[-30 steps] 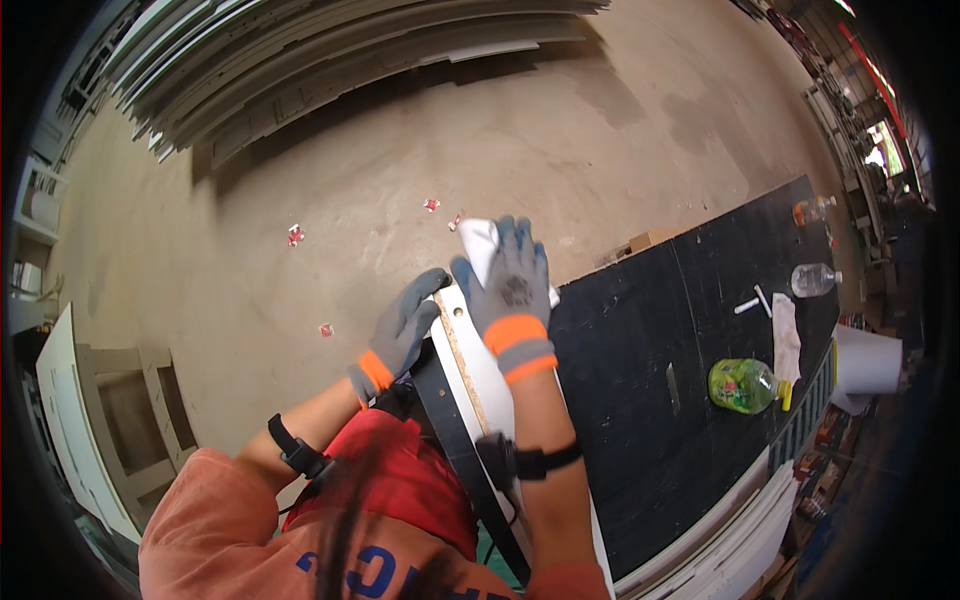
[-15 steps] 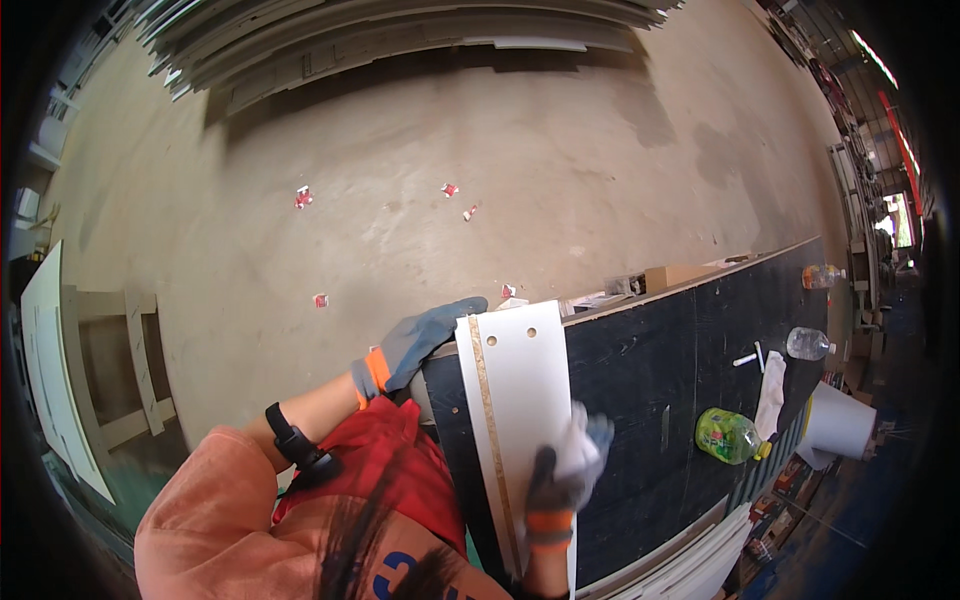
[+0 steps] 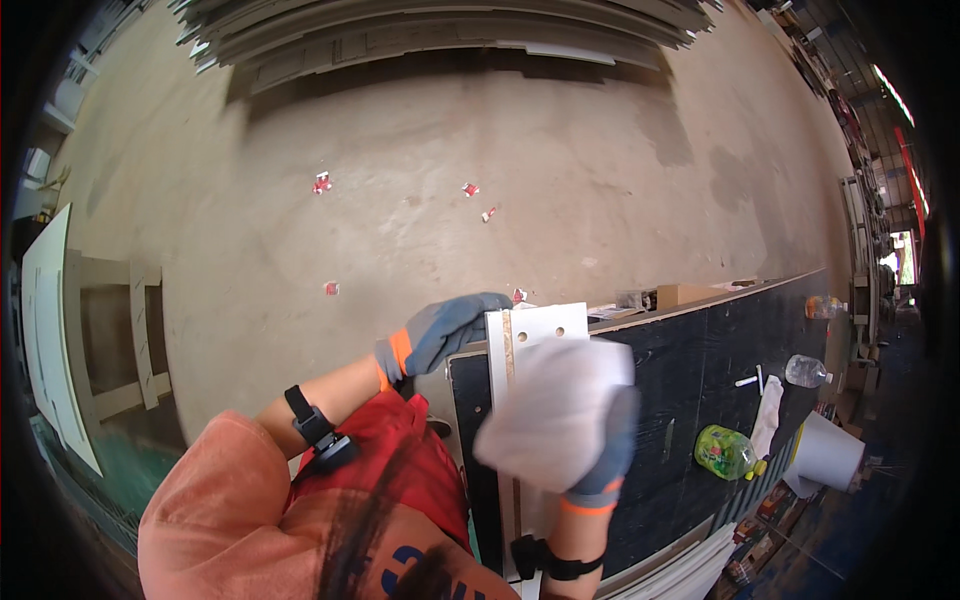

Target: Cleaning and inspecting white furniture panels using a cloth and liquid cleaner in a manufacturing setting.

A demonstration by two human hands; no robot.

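A narrow white board (image 3: 540, 328) with drilled holes and a raw chipboard edge lies along the left end of a black worktable (image 3: 700, 370). My left hand (image 3: 440, 335), in a grey glove with an orange cuff, grips the board's far left edge. My right hand (image 3: 590, 440), gloved the same way, presses a white cloth (image 3: 550, 415) flat on the board's face. The cloth and hand hide the board's middle.
On the table to the right lie a green plastic bottle (image 3: 728, 452), a clear bottle (image 3: 805, 371), a white rag (image 3: 768, 420) and a small cardboard box (image 3: 685, 294). Stacked boards (image 3: 430, 30) lie across the concrete floor at the top. A wooden frame (image 3: 110, 340) stands left.
My right hand with the cloth has slid from the board's far end toward me, then back up to its middle. My left hand kept its hold on the edge.
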